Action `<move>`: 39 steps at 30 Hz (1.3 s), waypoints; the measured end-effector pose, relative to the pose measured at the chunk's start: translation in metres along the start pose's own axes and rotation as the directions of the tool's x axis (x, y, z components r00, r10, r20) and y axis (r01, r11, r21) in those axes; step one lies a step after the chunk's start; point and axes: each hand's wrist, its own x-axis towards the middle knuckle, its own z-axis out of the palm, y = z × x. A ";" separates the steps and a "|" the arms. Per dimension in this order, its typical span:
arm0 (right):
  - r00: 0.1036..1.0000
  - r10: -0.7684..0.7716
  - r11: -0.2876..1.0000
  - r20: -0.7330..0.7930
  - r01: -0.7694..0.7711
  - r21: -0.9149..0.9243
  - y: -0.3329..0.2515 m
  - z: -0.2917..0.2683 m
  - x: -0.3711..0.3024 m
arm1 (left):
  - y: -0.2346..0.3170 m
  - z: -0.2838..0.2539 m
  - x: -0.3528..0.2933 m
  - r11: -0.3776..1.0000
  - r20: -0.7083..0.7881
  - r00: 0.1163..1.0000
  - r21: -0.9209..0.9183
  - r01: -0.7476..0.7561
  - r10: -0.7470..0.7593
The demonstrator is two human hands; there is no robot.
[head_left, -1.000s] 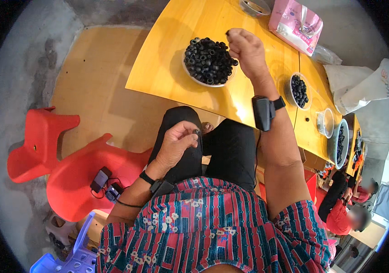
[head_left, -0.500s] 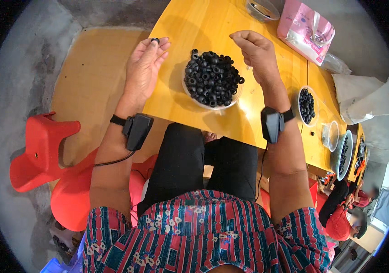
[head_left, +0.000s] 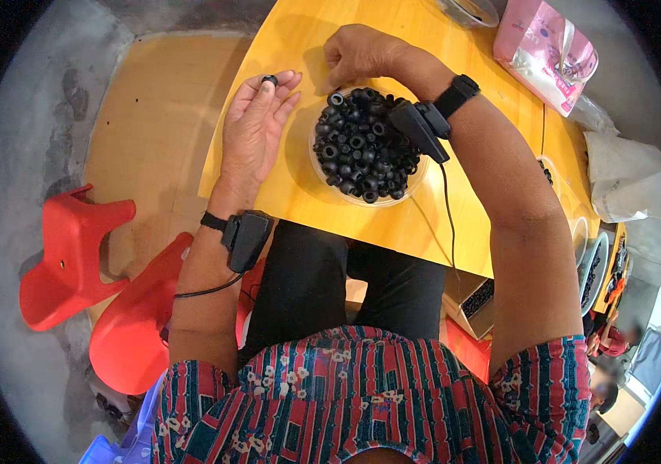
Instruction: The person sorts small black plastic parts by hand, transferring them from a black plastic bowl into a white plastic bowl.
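Black ring (head_left: 270,80) pinched in left hand (head_left: 253,133); right hand (head_left: 355,54) beyond bowl (head_left: 414,186), grip unclear; hands apart

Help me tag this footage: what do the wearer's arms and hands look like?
The left hand and right hand are ungloved. Each has a boxy black wrist device, a black strap and a thin dark cable. Short sleeves: striped red and teal with pale flowers.

the head view looks steeply down from the wearer's own head, upright and fisheye-wide; the patterned shirt (head_left: 338,394) fills the near lower edge, the worktop (head_left: 292,185) spreads ahead within arm's reach, and the grey wall (head_left: 25,178) bends along the left rim, farther off.
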 end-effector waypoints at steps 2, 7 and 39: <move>1.000 -0.025 0.998 -0.008 0.024 -0.056 -0.003 0.005 -0.001 | -0.001 -0.001 -0.002 1.000 0.024 0.999 -0.010 -0.025 0.025; 0.986 -0.073 0.990 -0.150 0.054 -0.130 0.008 0.004 -0.008 | -0.004 0.002 0.004 0.999 0.012 0.999 -0.014 -0.035 0.036; 0.797 0.547 -0.232 -0.256 0.438 0.869 -0.023 0.165 -0.221 | -0.060 0.019 -0.102 0.952 0.296 0.906 0.144 0.271 -0.302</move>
